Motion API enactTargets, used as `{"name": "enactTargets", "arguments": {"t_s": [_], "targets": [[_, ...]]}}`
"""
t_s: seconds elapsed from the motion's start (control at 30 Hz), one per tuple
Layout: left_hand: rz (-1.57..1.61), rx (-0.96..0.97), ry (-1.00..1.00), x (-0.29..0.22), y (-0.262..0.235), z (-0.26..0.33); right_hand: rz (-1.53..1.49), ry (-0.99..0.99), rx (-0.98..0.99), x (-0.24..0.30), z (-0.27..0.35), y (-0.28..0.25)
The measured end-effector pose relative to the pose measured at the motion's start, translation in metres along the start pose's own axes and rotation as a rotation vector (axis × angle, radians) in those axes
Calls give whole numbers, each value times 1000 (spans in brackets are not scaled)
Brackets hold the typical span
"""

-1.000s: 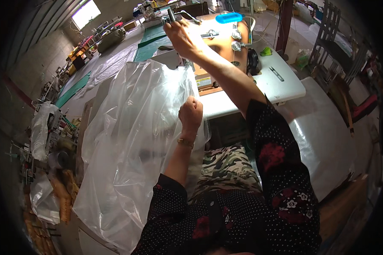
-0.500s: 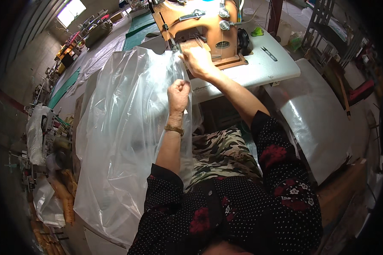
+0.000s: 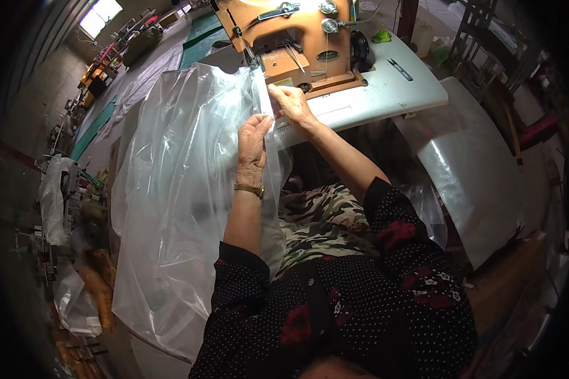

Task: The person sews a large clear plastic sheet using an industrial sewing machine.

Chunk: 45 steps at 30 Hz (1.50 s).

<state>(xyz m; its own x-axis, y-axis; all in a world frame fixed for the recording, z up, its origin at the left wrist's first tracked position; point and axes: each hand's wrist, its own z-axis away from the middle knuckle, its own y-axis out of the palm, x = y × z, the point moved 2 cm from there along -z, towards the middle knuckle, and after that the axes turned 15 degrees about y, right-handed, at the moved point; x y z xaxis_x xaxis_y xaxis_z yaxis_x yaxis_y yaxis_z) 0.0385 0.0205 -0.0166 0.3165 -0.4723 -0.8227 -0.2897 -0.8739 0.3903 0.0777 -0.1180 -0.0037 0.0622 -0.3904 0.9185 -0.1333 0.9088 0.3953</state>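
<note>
Down toward the left hand (image 3: pixel 253 144) the right hand (image 3: pixel 291 106) has been drawn, its grip unclear; the plastic sheet (image 3: pixel 174 183) is pinched by the left fingertips.

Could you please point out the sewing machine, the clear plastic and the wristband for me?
Sewing machine (image 3: pixel 340 50), head view: its upright column.
Clear plastic (image 3: pixel 177 170), head view: middle of its draped part.
Wristband (image 3: pixel 250 189), head view: middle of its visible band.
</note>
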Motion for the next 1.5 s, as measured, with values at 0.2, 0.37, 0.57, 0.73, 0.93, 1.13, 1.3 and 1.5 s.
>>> {"name": "enactTargets", "arguments": {"t_s": [0.2, 0.37, 0.57, 0.73, 0.93, 1.13, 1.3, 1.5], "targets": [[85, 0, -83, 1, 0, -1, 38, -32, -99, 2, -28, 2], [72, 48, -63, 12, 13, -4, 317, -127, -268, 7, -35, -7], [-251, 48, 75, 7, 10, -11, 496, -179, -350, 17, -25, 5], [-460, 93, 28, -2, 15, -24, 509, -306, -536, 17, -30, 10], [-417, 18, 103, 7, 17, -25, 392, -276, -494, 6, -28, 4], [-423, -83, 153, 4, 5, -5, -35, 24, -60, -27, 25, 7], [-767, 48, 183, -40, 51, 62, -95, 198, 76, -56, 95, -8], [-1390, 241, 129, -54, 23, 145, 470, -58, -163, -122, 118, -17]]}}
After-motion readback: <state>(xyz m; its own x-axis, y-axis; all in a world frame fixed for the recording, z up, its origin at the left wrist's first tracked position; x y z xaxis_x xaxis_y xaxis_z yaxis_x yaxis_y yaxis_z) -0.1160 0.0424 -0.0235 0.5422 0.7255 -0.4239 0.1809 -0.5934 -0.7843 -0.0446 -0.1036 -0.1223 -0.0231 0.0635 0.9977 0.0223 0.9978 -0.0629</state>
